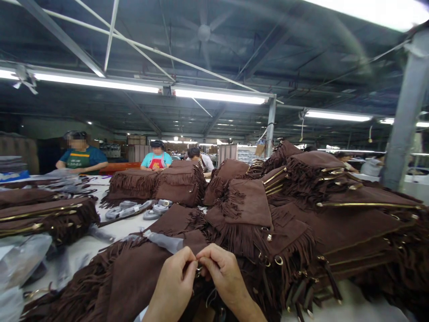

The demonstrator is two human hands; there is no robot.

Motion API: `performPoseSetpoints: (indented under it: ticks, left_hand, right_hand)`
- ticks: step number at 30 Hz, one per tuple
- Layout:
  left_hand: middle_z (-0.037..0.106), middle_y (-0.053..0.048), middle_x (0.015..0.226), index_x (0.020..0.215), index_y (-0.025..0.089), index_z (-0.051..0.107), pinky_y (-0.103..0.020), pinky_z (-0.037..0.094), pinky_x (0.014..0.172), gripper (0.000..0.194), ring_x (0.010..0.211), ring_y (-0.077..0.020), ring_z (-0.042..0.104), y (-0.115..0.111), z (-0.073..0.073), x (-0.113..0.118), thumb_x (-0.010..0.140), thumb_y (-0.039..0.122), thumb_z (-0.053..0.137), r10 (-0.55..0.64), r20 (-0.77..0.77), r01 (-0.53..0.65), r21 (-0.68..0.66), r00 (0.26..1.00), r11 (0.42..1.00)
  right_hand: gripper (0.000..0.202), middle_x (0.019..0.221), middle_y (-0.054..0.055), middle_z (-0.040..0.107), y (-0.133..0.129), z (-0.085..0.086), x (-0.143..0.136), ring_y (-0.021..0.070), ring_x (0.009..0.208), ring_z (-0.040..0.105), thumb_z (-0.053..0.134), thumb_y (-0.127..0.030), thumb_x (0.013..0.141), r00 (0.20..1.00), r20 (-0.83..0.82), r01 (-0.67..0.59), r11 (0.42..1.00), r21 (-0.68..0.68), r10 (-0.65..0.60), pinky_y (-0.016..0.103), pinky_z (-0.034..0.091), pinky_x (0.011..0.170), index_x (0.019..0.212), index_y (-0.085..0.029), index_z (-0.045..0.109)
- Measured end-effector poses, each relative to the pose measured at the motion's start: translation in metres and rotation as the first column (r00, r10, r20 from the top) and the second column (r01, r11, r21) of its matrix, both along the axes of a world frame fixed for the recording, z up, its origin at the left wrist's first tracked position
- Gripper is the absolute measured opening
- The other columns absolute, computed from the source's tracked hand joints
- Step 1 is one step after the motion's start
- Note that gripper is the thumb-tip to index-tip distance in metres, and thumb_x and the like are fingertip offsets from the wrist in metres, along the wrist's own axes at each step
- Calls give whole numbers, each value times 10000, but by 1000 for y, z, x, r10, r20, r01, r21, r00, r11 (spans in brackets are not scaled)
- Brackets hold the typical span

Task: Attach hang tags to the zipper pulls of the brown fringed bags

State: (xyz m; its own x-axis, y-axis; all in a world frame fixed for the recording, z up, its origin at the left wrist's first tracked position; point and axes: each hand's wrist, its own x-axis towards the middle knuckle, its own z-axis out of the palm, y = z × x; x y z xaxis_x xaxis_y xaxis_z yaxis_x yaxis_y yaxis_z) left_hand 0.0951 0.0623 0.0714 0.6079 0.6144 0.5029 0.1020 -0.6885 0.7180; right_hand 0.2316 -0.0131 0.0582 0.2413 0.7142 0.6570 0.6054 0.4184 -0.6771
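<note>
Workshop desk (100, 243) stacked with fringed bags | left hand (174, 286), right hand (223, 275) pinch-grip a small metal ring (198, 270) on brown bag (134, 281) | step: fitting hardware | next: needs fine fingertip alignment

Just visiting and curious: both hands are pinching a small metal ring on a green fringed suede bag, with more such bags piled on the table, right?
Not quite. The head view shows the fringed suede bag is brown, not green. The left hand and right hand do pinch a small metal ring, with piled bags on the table.
</note>
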Motion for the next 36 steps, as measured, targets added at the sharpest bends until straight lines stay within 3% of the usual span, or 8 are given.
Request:
performPoseSetpoints:
  ticks: [7, 15, 19, 22, 24, 30, 33, 36]
  left_hand:
    - [536, 4, 613, 626, 239, 428, -278, 314, 580, 233, 594, -186, 514, -1, -3, 2, 859, 253, 425, 75, -75, -69, 75, 994, 995]
    - [508, 25, 593, 610, 232, 444, -264, 348, 578, 254, 592, -168, 497, 0, -2, -3, 849, 319, 448, 0, -13, -2, -113, 1000, 994]
    - [457, 55, 536, 594, 225, 472, -241, 312, 497, 257, 500, -130, 412, 2, 4, -11, 807, 368, 478, -88, -3, 83, -283, 996, 956]
    - [455, 61, 532, 598, 218, 484, -234, 311, 484, 255, 488, -121, 398, 2, 6, -14, 790, 387, 485, -87, -5, 81, -321, 996, 944]
    - [457, 58, 542, 596, 219, 479, -233, 316, 486, 254, 503, -125, 408, 1, 6, -14, 789, 385, 480, -70, -13, 63, -310, 997, 949]
    - [466, 46, 560, 578, 223, 433, -248, 343, 557, 253, 566, -143, 458, -3, 3, -14, 808, 328, 451, -17, -54, 6, -192, 998, 981]
    - [440, 54, 550, 576, 227, 420, -246, 326, 538, 265, 548, -139, 444, -4, 1, -13, 816, 335, 452, -15, -55, 4, -197, 998, 980]
    - [443, 56, 545, 580, 222, 443, -243, 333, 530, 265, 538, -136, 448, -1, 2, -11, 816, 339, 464, -44, -54, 31, -220, 998, 975]
  right_hand:
    - [289, 717, 9, 588, -4, 4, -1, 150, 669, 561, 493, -267, 995, 986, 167, -10, 1000, 16, 7, 239, 413, 620, 776, -199, 669]
    - [288, 743, 26, 609, 0, -6, -11, 162, 682, 570, 462, -287, 1005, 992, 126, 22, 999, 41, -27, 258, 418, 630, 852, -202, 691]
    - [277, 690, 21, 626, 6, -10, -17, 153, 592, 577, 537, -381, 949, 989, -138, -67, 997, -34, 62, 246, 448, 553, 835, -196, 708]
    - [257, 590, -11, 616, 12, -13, -18, 139, 500, 572, 644, -435, 845, 882, -456, -179, 980, -83, 123, 235, 468, 510, 803, -181, 656]
    - [237, 567, -24, 609, 12, -13, -18, 136, 495, 575, 671, -410, 803, 845, -519, -202, 976, -82, 132, 229, 474, 515, 774, -180, 623]
    - [153, 628, -34, 547, 3, -8, -19, 122, 574, 523, 545, -212, 859, 986, -163, -53, 997, -48, 44, 214, 406, 551, 714, -191, 588]
    - [192, 659, -32, 529, 2, -7, -17, 119, 614, 499, 521, -164, 886, 998, 46, 33, 999, 41, -35, 222, 367, 584, 704, -192, 576]
    - [197, 710, -17, 560, 0, -3, -11, 124, 662, 533, 516, -154, 914, 993, 117, 19, 997, 73, -28, 214, 394, 618, 737, -192, 593]
